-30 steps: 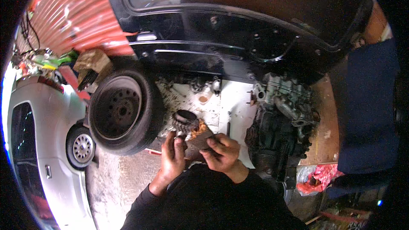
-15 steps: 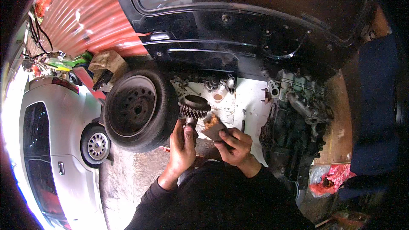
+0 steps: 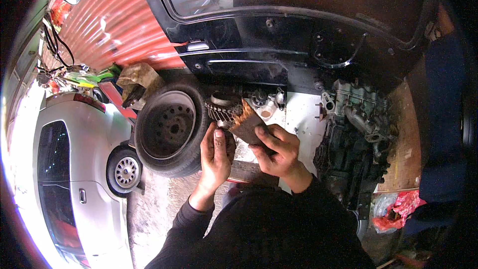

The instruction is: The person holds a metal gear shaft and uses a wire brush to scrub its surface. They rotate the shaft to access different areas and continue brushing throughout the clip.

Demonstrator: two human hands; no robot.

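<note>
Two hands were at work, close together over one small part. The left hand (image 3: 215,152) lay palm-down w/ fingers curled round a small metal piece at its fingertips; what exactly it pinched could not be told, it was mostly hidden. The right hand (image 3: 276,150) was clamped on a brown, rust-coloured wedge-shaped piece (image 3: 247,122), thumb on top, fingers under, held tilted w/ its pale frayed edge pointing up and away from the person. The hands themselves were just apart, not touching.

Just beyond the left fingertips sat a dark toothed gear (image 3: 222,109); the wedge's upper tip overlapped it in view, contact unclear. Left of the left hand, near it, a bare car wheel w/ tyre (image 3: 169,128) stood leaning. Under and beyond both hands lay a white sheet (image 3: 303,119) w/ small fittings on it. Right of the right hand, an oily engine assy (image 3: 356,134). Beyond everything, a black car door (image 3: 279,35).

Risk (judgement): the grip on the wedge looked firm, but the part under the left fingertips was small and prob. oily, so it could slip and drop among the fittings on the sheet. Gear teeth so near the fingertips could nick skin if a hand skidded fwd.
</note>
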